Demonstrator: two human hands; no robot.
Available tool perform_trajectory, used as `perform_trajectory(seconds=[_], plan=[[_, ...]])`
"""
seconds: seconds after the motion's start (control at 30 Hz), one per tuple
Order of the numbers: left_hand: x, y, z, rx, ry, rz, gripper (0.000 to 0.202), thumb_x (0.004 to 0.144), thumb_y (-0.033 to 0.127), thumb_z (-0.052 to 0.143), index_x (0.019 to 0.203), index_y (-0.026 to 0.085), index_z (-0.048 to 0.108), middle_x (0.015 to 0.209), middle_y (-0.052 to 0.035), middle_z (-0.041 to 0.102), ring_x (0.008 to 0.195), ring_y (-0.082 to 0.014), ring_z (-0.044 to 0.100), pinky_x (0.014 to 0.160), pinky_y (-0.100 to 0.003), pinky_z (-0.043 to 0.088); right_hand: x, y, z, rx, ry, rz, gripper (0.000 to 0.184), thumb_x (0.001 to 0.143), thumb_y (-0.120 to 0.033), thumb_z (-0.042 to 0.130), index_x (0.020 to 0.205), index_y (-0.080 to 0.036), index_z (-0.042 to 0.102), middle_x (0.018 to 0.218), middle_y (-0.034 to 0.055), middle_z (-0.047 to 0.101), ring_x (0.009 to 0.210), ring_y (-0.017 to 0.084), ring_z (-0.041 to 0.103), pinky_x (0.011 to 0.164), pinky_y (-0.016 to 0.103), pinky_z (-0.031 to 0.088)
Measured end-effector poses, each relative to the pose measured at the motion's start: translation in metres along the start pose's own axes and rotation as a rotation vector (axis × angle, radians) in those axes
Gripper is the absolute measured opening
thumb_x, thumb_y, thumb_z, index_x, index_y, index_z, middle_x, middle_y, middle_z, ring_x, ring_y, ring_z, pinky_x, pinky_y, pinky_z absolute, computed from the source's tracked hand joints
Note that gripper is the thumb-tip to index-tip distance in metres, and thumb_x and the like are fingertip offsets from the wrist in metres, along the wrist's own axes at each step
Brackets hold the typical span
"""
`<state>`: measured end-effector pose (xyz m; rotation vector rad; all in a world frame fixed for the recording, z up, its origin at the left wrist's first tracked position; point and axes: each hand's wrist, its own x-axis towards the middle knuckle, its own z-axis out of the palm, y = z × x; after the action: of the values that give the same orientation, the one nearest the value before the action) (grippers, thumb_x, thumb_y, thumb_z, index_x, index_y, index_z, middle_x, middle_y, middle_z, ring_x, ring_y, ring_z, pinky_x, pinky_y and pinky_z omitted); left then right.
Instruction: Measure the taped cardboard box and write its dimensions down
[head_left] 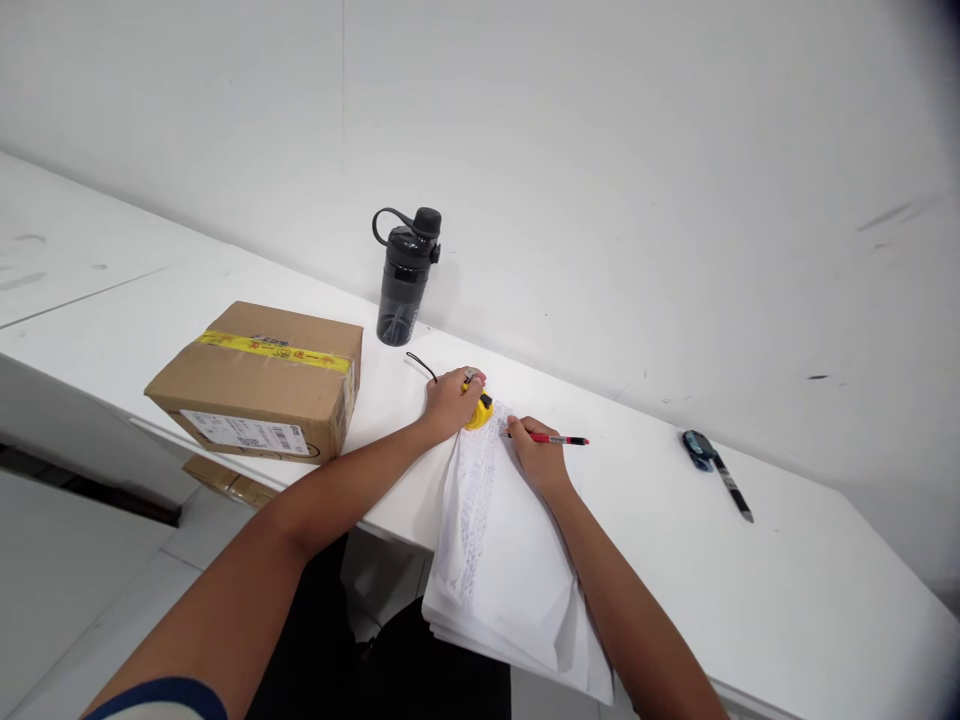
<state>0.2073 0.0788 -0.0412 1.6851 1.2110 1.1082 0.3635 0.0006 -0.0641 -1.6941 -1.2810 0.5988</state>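
My left hand (448,400) is closed around a small yellow tape measure (480,412) with a black wrist strap (421,366), pressing it on the white table (750,580). My right hand (534,450) grips a red pen (559,439), its tip pointing left toward the tape measure. Both hands rest at the far end of a folded white cloth (502,560) with a strip of lace (474,510) running along it. The cloth hangs partly over the table's near edge.
A taped cardboard box (259,385) sits to the left, a dark water bottle (405,280) stands by the wall, and a dark utility knife (716,470) lies to the right. Another box (225,482) shows under the table.
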Motion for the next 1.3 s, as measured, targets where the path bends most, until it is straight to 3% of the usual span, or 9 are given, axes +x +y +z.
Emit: perform_trajectory(seconds=[0.27,0.57,0.8,0.97,1.3], plan=[[0.003,-0.009,0.002,-0.104,-0.012,-0.01,0.023,0.087,0.028,0.045,0.087,0.024,0.068,0.094,0.0021,0.073,0.092,-0.0152,0.066,0.088,-0.027,0.048,0.0,0.003,0.001,0.001,0.036,-0.003,0.037,0.081,-0.047,0.056,0.055,-0.021,0.048,0.052,-0.0044,0.041,0.055,0.013,0.036,0.054,0.028,0.03],[0.005,-0.015,0.005,-0.13,-0.025,-0.004,0.024,0.087,0.029,0.045,0.087,0.023,0.068,0.092,0.0019,0.072,0.088,-0.0141,0.066,0.082,-0.025,0.049,0.0,0.004,0.0,0.003,0.024,0.006,0.032,0.08,-0.044,0.057,0.059,-0.019,0.058,0.051,-0.0044,0.041,0.054,0.013,0.037,0.054,0.027,0.031],[0.004,-0.015,0.005,-0.133,-0.028,0.009,0.025,0.087,0.029,0.044,0.085,0.023,0.067,0.088,0.0015,0.071,0.084,-0.0137,0.064,0.078,-0.024,0.049,0.0,0.005,0.0,0.005,0.053,0.008,0.034,0.081,-0.043,0.055,0.056,-0.02,0.054,0.051,-0.0048,0.04,0.054,0.012,0.036,0.054,0.027,0.031],[0.005,-0.016,0.006,-0.158,-0.041,-0.002,0.025,0.087,0.03,0.044,0.086,0.022,0.067,0.09,0.0011,0.071,0.085,-0.0135,0.065,0.078,-0.024,0.049,-0.001,0.002,0.0,0.001,0.034,0.006,0.033,0.08,-0.045,0.057,0.059,-0.019,0.058,0.055,-0.0025,0.047,0.057,0.014,0.041,0.056,0.028,0.033],[0.008,-0.019,0.009,-0.243,-0.063,-0.02,0.022,0.087,0.028,0.045,0.089,0.021,0.066,0.097,-0.0013,0.072,0.09,-0.0149,0.065,0.083,-0.026,0.05,-0.001,0.004,0.001,-0.002,0.101,0.02,0.033,0.08,-0.042,0.055,0.055,-0.02,0.053,0.052,-0.0043,0.039,0.055,0.013,0.035,0.054,0.027,0.031]])
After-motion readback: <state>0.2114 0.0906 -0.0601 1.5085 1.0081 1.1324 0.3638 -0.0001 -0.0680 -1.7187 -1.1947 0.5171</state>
